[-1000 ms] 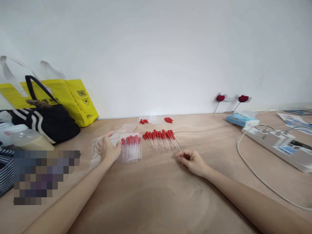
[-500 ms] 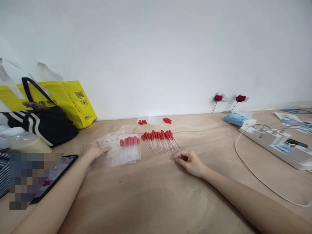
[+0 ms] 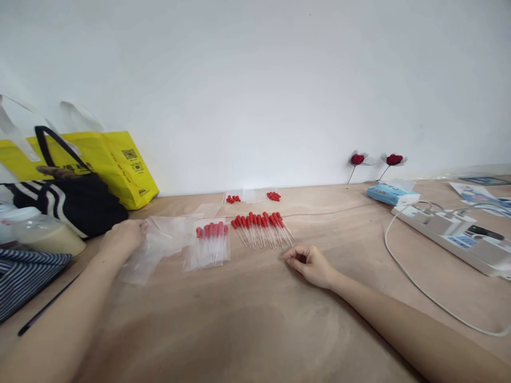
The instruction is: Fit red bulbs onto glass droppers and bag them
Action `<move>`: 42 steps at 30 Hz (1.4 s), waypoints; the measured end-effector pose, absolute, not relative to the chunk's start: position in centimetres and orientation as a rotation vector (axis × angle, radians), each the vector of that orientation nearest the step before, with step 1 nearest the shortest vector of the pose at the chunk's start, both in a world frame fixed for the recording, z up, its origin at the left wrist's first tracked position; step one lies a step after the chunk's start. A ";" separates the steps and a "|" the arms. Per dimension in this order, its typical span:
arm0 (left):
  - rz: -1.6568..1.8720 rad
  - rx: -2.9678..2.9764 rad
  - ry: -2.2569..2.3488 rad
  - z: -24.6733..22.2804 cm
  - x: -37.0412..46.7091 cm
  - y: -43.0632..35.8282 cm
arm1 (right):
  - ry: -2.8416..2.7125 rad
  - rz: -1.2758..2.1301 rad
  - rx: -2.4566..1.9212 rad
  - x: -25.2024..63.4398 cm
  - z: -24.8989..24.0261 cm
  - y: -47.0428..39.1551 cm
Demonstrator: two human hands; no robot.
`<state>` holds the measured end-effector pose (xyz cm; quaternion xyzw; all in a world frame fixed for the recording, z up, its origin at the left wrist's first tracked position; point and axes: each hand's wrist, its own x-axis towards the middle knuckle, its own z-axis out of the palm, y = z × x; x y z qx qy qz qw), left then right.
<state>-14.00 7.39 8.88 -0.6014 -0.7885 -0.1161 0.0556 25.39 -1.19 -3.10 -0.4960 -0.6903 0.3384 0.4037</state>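
Fingers bent over its edge, my left hand (image 3: 125, 235) pinches a clear plastic bag (image 3: 140, 260) at the left of the table. More flat clear bags (image 3: 175, 234) lie beside it. Just right of them, a clear bag (image 3: 207, 255) has several red-topped droppers on it or in it; which, I cannot tell. A row of loose droppers (image 3: 263, 229) with red bulbs and thin pale stems lies in the middle. My right hand (image 3: 313, 264) rests on the table near their stems, fingers curled and thumb against the forefinger, with nothing visible in it.
Small red pieces (image 3: 273, 196) and clear bags lie by the wall. At left are a yellow bag (image 3: 120, 170), a black bag (image 3: 88, 205) and a bottle (image 3: 48, 234). Tissues (image 3: 387, 194), a power strip (image 3: 451, 239) with a looping cable, and two red flowers (image 3: 394, 159) are at right.
My left hand has moved left and toward me, drawing a clear bag away from the others. The phone at left is now mostly hidden by my forearm and striped cloth. My right hand stays put.
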 end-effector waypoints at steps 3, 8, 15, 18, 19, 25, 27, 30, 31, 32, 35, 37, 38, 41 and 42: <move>-0.450 -1.780 -2.328 10.0 -11.9 6.1 | -1.745 0.876 -1.250 25.3 -3.1 -1.2; -0.994 -2.791 -2.313 9.0 -5.3 3.1 | -1.715 0.906 -1.245 25.1 -2.5 -1.6; -0.167 -3.655 -2.298 5.0 3.2 0.0 | -1.633 1.136 -1.099 24.6 -1.4 -2.6; -0.014 -3.641 -2.138 4.2 4.5 0.6 | -1.601 1.251 -1.083 24.3 -1.1 -3.0; -0.078 -3.606 -1.998 3.9 4.7 0.9 | -1.602 1.260 -1.082 24.2 -1.0 -3.1; -0.693 -3.046 -1.371 2.6 4.3 0.8 | -1.751 1.013 -1.185 23.8 -1.6 -3.2; -0.673 -3.055 -1.278 2.5 3.5 -0.1 | -1.771 0.951 -1.203 23.8 -1.9 -3.3; -0.451 -3.158 -1.172 2.3 2.1 -1.5 | -1.830 0.880 -1.186 23.8 -1.8 -3.5; -0.368 -3.186 -1.158 2.1 1.7 -1.8 | -1.884 0.835 -1.164 23.8 -1.5 -3.6; -0.301 -3.206 -1.158 1.9 1.3 -2.0 | -1.956 0.779 -1.124 23.8 -1.3 -3.7; -0.220 -3.225 -1.204 1.4 0.9 -2.2 | -2.231 0.572 -0.935 24.0 -0.4 -3.9; -0.216 -3.215 -1.226 1.2 1.0 -2.2 | -2.393 0.458 -0.832 24.2 0.1 -4.0; -0.212 -3.209 -1.234 1.2 1.1 -2.1 | -2.459 0.421 -0.797 24.3 0.2 -4.0; -0.200 -3.197 -1.253 1.2 1.3 -2.1 | -2.578 0.401 -0.695 24.4 0.4 -3.9; -0.206 -3.197 -1.255 1.2 1.3 -2.2 | -2.600 0.412 -0.654 24.4 0.4 -3.9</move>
